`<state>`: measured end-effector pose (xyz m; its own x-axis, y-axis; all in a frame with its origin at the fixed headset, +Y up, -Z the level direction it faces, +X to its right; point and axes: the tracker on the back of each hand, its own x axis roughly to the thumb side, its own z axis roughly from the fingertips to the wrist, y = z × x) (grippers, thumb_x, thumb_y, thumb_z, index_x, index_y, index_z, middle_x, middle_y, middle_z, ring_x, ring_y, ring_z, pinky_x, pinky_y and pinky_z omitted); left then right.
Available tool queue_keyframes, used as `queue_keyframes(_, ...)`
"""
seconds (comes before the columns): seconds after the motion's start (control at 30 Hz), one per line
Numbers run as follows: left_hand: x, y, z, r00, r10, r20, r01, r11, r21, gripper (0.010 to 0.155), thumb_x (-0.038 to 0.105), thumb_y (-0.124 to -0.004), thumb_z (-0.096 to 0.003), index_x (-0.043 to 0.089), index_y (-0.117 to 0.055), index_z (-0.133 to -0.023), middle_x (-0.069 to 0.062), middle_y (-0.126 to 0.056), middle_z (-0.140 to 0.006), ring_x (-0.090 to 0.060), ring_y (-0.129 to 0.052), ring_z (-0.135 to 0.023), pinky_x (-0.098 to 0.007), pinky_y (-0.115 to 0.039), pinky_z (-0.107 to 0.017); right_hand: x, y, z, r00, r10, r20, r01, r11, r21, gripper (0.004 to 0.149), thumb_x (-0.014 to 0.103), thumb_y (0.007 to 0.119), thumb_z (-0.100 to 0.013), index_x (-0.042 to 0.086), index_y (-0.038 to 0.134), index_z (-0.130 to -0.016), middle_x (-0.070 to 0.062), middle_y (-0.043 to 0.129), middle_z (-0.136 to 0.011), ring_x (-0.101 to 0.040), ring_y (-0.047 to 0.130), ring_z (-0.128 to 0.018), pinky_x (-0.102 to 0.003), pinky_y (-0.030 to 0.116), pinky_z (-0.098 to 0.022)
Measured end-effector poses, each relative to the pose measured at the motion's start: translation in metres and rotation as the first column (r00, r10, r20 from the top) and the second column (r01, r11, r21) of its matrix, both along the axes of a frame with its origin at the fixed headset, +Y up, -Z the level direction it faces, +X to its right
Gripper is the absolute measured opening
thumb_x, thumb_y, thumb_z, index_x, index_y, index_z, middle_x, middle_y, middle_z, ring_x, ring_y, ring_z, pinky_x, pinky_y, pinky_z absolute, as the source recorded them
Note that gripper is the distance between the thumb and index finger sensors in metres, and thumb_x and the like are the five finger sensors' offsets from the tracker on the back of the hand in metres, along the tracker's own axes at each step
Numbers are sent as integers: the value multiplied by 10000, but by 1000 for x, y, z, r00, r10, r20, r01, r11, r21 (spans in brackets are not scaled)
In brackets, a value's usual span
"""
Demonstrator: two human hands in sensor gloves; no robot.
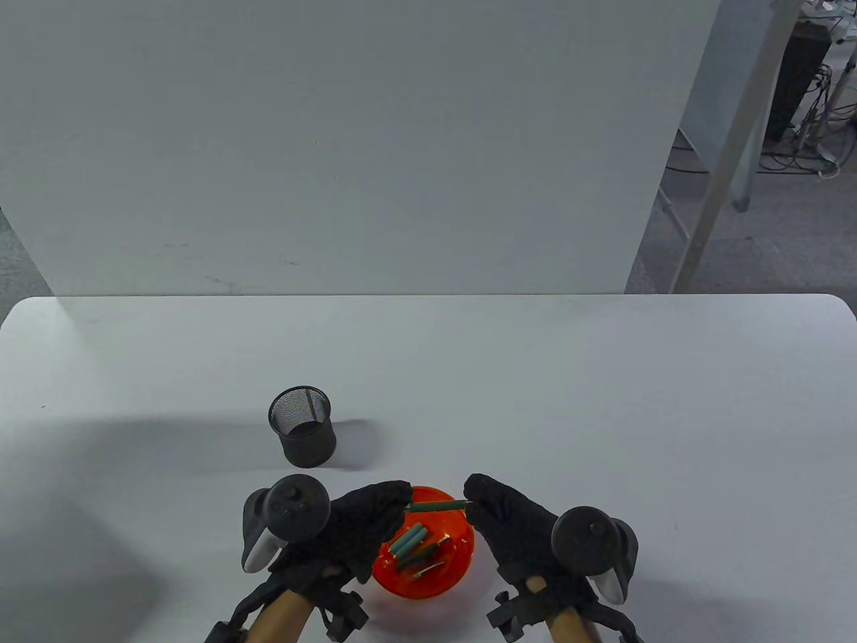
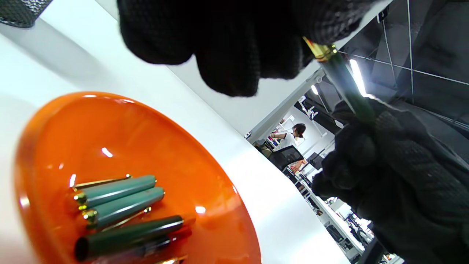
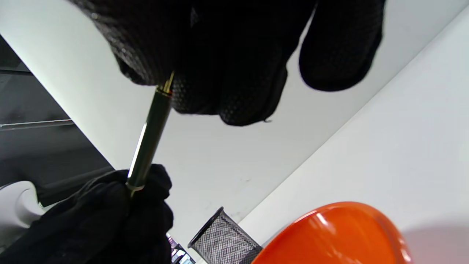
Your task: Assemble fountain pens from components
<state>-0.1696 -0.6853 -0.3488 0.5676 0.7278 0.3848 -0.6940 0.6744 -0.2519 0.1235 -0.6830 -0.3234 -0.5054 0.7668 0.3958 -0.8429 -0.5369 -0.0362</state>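
Observation:
Both gloved hands hold one dark green pen barrel (image 1: 438, 506) level above the orange bowl (image 1: 462, 559). My left hand (image 1: 375, 516) grips its left end, and my right hand (image 1: 499, 512) pinches its right end. The barrel (image 2: 346, 90) shows a gold ring at the left hand's fingers in the left wrist view. In the right wrist view the barrel (image 3: 150, 141) runs between the two gloves. Inside the bowl (image 2: 154, 132) lie two teal caps with gold clips (image 2: 117, 198), a dark green barrel (image 2: 128, 236) and other small parts.
A black mesh pen cup (image 1: 302, 426) stands on the white table (image 1: 535, 402) to the left behind the bowl. A white panel rises at the table's far edge. Trackers sit on the backs of both hands.

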Motion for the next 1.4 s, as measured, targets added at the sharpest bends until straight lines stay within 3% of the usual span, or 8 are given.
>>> queue_keyframes(0.17, 1, 1, 1, 1000, -9, 4, 9, 1000, 9, 480, 438, -661, -551, 301, -701, -1009, 21, -886, -832, -172, -983, -612, -434, -833, -521, -2, -3, -1, 1000, 9, 19, -9, 1000, -14, 464, 461, 608, -595, 153, 829, -863, 18, 927, -597, -218, 959, -575, -552, 785, -542)
queue_keyframes(0.53, 4, 1, 3, 1000, -20, 21, 20, 1000, 22, 478, 442, -666, -549, 301, -709, -1004, 20, -891, -826, -173, -984, -610, -432, -834, -521, 4, -7, -1, 996, -31, 88, 35, 998, -45, 546, 549, 565, -591, 182, 968, -559, 73, 953, -279, -159, 1001, -292, -499, 853, -450)
queue_keyframes(0.63, 2, 1, 2, 1000, -21, 7, 21, 1000, 23, 479, 441, -668, -548, 299, -711, -1003, 20, -892, -824, -174, -986, -606, -432, -834, -519, 6, -8, -1, 994, -38, 98, 43, 998, -55, 564, 556, 553, -589, 159, 946, -668, 54, 972, -372, -174, 1008, -355, -508, 844, -459)
queue_keyframes(0.73, -2, 0, 0, 1000, -17, -11, 18, 1000, 16, 479, 442, -667, -548, 299, -710, -1003, 20, -894, -823, -174, -986, -605, -432, -835, -518, 3, -9, -5, 998, -56, -31, 54, 995, -79, 668, 556, 609, -580, 115, 593, -1082, -69, 864, -834, -226, 953, -549, -533, 801, -520)
queue_keyframes(0.83, -2, 0, 0, 1000, -8, -11, 8, 1000, 4, 479, 441, -667, -549, 297, -711, -1004, 18, -891, -824, -175, -984, -607, -434, -833, -519, -3, -8, -5, 994, -60, -96, 53, 996, -74, 645, 479, 698, -578, 142, 550, -1107, -88, 811, -921, -241, 931, -599, -548, 782, -543)
queue_keyframes(0.97, -1, 1, 1, 1000, -25, -8, 25, 1000, 17, 479, 443, -667, -548, 298, -712, -1002, 21, -893, -822, -173, -986, -604, -432, -835, -518, -6, -3, -1, 999, 6, -50, -6, 1000, -5, 461, 381, 739, -578, 174, 736, -990, -26, 903, -798, -192, 963, -546, -518, 813, -530)
queue_keyframes(1.2, 3, 2, 3, 999, -30, 13, 30, 999, 23, 479, 443, -668, -549, 298, -710, -1004, 18, -893, -822, -173, -985, -606, -432, -835, -519, -3, -7, -4, 999, -12, -34, 11, 999, -49, 490, 483, 637, -587, 121, 846, -843, 0, 949, -577, -173, 983, -434, -518, 821, -505)
queue_keyframes(1.4, 6, 4, 5, 999, -34, 30, 33, 999, 37, 477, 441, -668, -549, 299, -710, -1003, 19, -892, -824, -171, -986, -605, -430, -836, -520, 0, -8, -3, 999, -6, 35, 7, 1000, -30, 563, 561, 568, -583, 164, 966, -581, 70, 974, -307, -142, 992, -225, -469, 871, -427)
